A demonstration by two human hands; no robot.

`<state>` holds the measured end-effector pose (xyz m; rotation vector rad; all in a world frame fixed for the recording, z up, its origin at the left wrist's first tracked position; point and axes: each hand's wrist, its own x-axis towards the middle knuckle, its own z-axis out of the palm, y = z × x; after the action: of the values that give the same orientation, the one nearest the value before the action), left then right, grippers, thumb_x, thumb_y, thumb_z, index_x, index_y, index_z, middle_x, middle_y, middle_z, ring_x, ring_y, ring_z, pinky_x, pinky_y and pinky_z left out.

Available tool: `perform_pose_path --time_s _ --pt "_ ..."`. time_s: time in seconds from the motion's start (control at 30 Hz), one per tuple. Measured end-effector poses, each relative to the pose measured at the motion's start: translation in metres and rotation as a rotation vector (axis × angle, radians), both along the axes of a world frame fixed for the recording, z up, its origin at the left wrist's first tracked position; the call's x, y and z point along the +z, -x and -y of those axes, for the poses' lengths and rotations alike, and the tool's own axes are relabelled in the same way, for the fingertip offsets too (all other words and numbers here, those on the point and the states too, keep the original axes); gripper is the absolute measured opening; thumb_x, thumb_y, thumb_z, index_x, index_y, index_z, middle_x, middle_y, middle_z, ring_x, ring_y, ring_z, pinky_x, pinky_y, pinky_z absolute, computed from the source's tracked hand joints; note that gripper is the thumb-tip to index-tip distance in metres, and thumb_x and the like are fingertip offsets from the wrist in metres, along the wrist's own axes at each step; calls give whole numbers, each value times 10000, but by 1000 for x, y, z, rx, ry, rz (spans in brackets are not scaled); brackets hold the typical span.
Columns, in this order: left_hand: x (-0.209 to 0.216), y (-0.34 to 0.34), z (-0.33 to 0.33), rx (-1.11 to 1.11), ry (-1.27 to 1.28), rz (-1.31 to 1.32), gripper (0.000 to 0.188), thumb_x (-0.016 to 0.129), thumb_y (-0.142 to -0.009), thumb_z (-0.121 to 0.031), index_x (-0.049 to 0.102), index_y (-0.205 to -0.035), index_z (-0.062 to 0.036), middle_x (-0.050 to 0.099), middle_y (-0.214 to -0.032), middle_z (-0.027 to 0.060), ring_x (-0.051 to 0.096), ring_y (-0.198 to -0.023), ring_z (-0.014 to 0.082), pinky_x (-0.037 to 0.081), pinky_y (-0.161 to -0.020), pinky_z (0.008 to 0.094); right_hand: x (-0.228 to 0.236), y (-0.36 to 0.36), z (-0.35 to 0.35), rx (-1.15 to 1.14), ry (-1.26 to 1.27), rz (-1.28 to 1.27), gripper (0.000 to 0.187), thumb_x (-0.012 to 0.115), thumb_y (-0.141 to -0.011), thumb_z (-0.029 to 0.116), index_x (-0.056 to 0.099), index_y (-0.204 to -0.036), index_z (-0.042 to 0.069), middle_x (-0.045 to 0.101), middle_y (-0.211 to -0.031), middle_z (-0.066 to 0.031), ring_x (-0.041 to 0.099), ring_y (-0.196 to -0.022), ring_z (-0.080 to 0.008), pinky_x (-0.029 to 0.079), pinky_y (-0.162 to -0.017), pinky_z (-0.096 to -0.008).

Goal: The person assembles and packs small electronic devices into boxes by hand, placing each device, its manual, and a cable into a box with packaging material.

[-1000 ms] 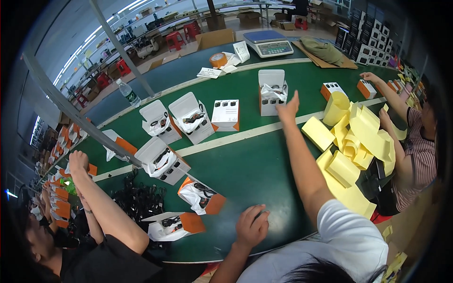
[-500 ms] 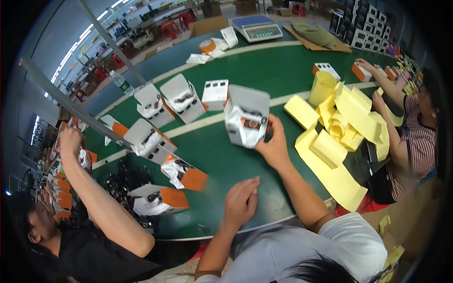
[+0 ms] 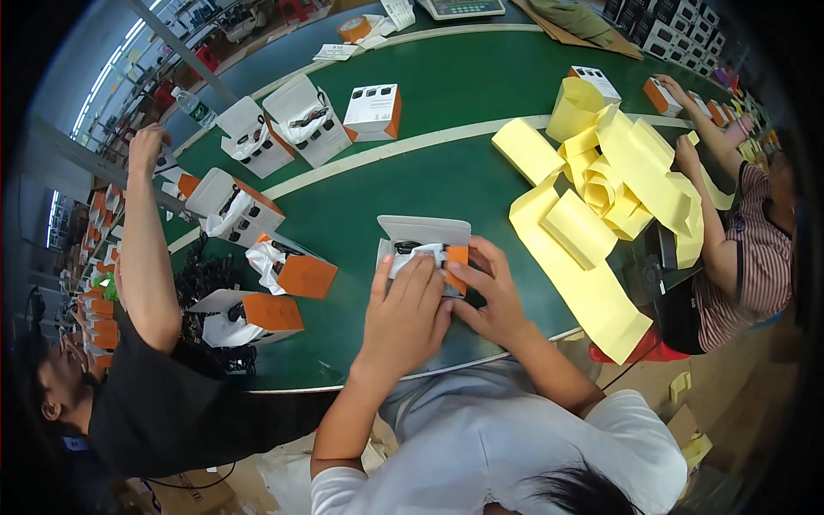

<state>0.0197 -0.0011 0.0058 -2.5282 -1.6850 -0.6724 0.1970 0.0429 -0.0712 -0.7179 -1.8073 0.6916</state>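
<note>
An open white and orange box (image 3: 427, 229) stands near the table's front edge, its lid tipped back. Black cable and white wrapping show inside it. My left hand (image 3: 402, 316) wraps the box's near left part, with several fingers over the wrapping and partly hiding the contents. Against the orange right side my right hand (image 3: 495, 302) is closed, gripping the box. Left of my hands, two more open boxes hold white wrapping: an orange-fronted box (image 3: 307, 276) and a nearer box (image 3: 273, 313).
A closed white box (image 3: 372, 112) stands beyond a pale strip, near open boxes. Yellow card sleeves (image 3: 592, 245) are heaped right. Black cables (image 3: 204, 279) lie left, beside a co-worker's raised arm (image 3: 148, 249). Another co-worker (image 3: 751, 232) reaches across at right. A bottle (image 3: 193, 107) stands far left.
The open box has come down and nearer from my right hand's raised hold. My left hand has moved up onto it. The view has tilted downward, and the left co-worker's arm has shifted.
</note>
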Motion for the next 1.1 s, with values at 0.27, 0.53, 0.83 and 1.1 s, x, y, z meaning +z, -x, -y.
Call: perform_pose_path --time_s 0.27,0.53,0.83,1.1 --pt "-25 38 -9 123 -111 921 136 614 -972 -47 711 -1059 -8 671 -1083 128 630 -1015 277 505 -901 367 27 1 1 -57 52 117 547 845 -768 125 652 -1279 160 496 -1379 -212 560 -1198 -387 508 -967 -437" --pt "-6 47 -42 39 54 716 431 708 -793 47 614 -1210 -9 617 -1126 151 616 -1057 294 483 -949 382 22 12 -3 -127 173 -156 482 776 -806 59 640 -1267 94 571 -1276 -199 585 -1134 -356 473 -986 -398" --pt "-31 62 -49 -340 112 830 273 655 -768 119 707 -994 -25 743 -1128 118 684 -1113 340 533 -961 399 52 -12 -24 198 172 123 488 791 -787 51 636 -1249 82 574 -1313 -157 570 -1184 -300 458 -1002 -384" --pt "-13 64 -17 -313 100 742 339 778 -750 -27 720 -1084 -29 694 -1247 169 597 -1250 399 475 -1032 476 67 -8 -9 253 306 132 452 810 -789 78 692 -1223 116 517 -1453 -182 531 -1303 -343 440 -1057 -421"
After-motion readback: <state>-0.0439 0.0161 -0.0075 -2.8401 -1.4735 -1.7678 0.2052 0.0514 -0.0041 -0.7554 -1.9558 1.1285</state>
